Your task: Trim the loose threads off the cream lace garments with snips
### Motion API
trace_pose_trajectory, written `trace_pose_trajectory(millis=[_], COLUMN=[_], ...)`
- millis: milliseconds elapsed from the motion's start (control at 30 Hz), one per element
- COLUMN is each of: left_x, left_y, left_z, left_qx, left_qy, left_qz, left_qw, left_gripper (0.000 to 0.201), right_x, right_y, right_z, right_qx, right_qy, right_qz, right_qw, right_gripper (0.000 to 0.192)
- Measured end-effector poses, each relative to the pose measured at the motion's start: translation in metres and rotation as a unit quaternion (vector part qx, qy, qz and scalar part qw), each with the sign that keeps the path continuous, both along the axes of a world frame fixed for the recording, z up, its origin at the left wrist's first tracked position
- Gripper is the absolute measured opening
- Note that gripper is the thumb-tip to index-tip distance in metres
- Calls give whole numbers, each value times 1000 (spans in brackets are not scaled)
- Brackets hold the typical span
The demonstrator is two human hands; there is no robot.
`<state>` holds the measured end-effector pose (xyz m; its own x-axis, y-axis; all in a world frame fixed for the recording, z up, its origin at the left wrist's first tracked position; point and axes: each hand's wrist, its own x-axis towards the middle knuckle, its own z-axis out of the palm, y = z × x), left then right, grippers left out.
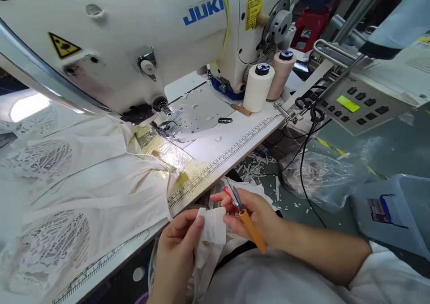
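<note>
My left hand (176, 245) pinches a small folded piece of white fabric (212, 230) below the table's front edge. My right hand (258, 216) holds thread snips with an orange handle (251, 230) and red-tipped blades (231, 195), and its fingers also touch the white piece. The blades point up and away from the fabric. Both hands sit over my lap, in front of the white sewing machine (134, 30).
White lace garment (67, 192) lies spread on the table (231, 142) left of the needle area. Two thread cones (258, 88), a small awl (238, 109) and a control panel (359, 104) stand at right. Clear plastic bags (322, 174) and a blue bin (396, 210) are beyond the edge.
</note>
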<state>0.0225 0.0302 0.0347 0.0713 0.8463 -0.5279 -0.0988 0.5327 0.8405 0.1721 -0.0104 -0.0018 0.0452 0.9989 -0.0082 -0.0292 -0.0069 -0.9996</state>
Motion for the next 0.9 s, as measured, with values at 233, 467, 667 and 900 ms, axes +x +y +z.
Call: trace_pose_trajectory(millis=[233, 467, 667, 900], left_x=[-2, -6, 0, 6], left_y=[-5, -9, -10, -7], left_z=[3, 4, 9, 9], left_qx=[15, 30, 40, 73], left_qy=[10, 29, 10, 34], left_qz=[2, -31, -67, -167], left_qw=[1000, 999, 997, 983], left_gripper=[25, 21, 11, 15], right_x=[-4, -1, 17, 73], right_y=[-2, -5, -6, 7], right_z=[7, 7, 14, 27], right_qx=[-56, -9, -2, 29], right_qy=[75, -3, -50, -371], right_qz=[-10, -1, 38, 301], right_qw=[996, 1000, 998, 878], right_gripper=[16, 11, 8, 34])
